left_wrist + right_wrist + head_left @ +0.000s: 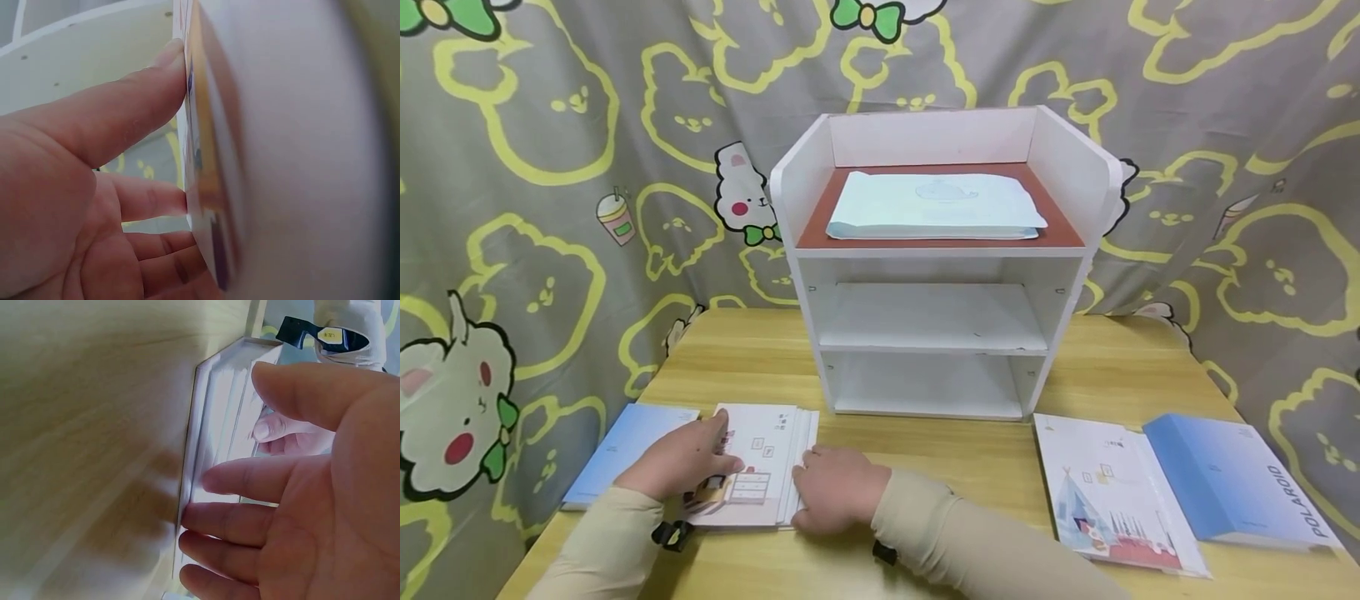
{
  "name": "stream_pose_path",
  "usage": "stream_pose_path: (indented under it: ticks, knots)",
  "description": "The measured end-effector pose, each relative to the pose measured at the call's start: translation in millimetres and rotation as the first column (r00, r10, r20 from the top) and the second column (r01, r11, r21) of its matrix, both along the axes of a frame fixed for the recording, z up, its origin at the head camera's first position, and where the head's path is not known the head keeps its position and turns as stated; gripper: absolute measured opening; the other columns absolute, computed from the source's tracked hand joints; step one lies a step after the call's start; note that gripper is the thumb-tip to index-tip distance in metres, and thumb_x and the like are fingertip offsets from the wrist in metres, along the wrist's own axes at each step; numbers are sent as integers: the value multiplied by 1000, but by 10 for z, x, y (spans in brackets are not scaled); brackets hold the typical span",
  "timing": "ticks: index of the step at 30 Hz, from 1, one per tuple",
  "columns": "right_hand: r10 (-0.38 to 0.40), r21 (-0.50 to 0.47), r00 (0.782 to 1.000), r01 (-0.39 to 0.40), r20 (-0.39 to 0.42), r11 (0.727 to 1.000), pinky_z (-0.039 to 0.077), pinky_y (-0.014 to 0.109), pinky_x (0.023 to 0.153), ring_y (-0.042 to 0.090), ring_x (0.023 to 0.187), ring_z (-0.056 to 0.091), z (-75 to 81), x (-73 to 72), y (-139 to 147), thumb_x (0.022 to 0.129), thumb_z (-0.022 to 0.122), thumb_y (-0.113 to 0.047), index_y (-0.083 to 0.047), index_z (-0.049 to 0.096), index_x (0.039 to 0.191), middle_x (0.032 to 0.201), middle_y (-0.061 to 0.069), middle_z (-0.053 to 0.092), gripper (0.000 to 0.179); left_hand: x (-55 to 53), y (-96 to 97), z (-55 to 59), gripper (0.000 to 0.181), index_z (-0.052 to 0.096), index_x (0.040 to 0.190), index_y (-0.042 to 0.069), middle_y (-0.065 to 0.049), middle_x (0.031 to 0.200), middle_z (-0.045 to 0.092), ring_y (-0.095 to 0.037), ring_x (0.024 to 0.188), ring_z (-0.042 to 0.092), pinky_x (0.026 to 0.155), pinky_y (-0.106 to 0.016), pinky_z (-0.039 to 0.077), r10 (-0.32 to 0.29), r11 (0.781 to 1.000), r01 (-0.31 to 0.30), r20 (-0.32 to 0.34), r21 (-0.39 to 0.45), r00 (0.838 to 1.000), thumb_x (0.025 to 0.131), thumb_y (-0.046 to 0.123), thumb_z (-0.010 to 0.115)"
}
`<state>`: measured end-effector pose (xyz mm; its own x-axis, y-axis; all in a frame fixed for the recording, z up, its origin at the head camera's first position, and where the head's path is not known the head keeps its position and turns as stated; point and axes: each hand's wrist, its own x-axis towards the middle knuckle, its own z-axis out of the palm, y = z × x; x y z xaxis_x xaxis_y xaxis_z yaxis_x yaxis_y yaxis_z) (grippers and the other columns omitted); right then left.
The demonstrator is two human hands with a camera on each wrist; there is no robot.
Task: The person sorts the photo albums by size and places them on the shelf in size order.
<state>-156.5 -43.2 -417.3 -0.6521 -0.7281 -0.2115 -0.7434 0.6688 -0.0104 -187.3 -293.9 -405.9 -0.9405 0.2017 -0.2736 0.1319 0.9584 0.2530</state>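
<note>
A slightly fanned stack of white illustrated books (763,450) lies on the table between the two hands. The left hand (679,458) rests against its left side, the thumb reaching over the printed cover. In the left wrist view, the thumb and extended fingers (156,203) touch the book. From the right, the right hand (841,490) touches the stack's edge. Its fingers (231,522) are nearly straight along the layered edges in the right wrist view, and the thumb stands apart from them. Partly behind the left arm lies a blue book (632,446).
A white shelf unit (934,254) stands at the back of the wooden table (745,350), with a pale flat package (936,204) on top. On the right lie another white illustrated book (1105,492) and a thick blue POLAROID book (1232,483). Patterned curtain (572,275) surrounds the table.
</note>
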Motion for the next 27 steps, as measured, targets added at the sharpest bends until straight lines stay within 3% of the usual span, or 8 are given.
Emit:
stream_pose_path:
  ticks: [8,15,20,24,27]
  knots:
    - [10,-36,1000,-10,-2,999,51,27,79,11,96,58,9,5,110,91,65,-54,-15,69,112,100,-3,62,45,25,102,-12,93,42,146,-7,-17,115,66,-28,99,64,82,-51,52,1,1000,-1,12,-7,1000,85,55,76]
    - [22,-46,1000,-22,4,999,52,27,74,10,92,59,0,23,172,91,65,-53,-15,70,110,99,-3,63,42,67,179,-21,86,43,146,-5,-10,93,62,-19,71,56,64,-40,47,14,1000,-14,19,-8,1000,87,47,77]
    - [37,-30,999,-37,-12,999,51,27,68,10,85,59,15,51,223,93,64,-53,-16,71,105,94,-4,65,39,102,241,-10,89,42,147,-6,-11,98,64,-20,75,57,67,-41,49,4,1000,-4,9,-14,1000,87,49,77]
    - [41,-44,999,-41,-13,998,48,26,63,8,76,53,14,72,298,93,64,-50,-18,71,105,86,-6,60,35,121,305,-10,87,44,146,-4,-9,94,63,-18,73,55,66,-40,49,1,1000,-1,-5,-14,1000,86,48,78]
    - [37,-61,999,-37,-10,997,46,26,61,8,73,51,-2,86,371,93,64,-48,-19,71,103,83,-8,57,32,130,362,-22,89,45,146,-5,-12,101,65,-18,78,57,69,-42,51,-7,1000,7,-19,-20,1000,84,50,79]
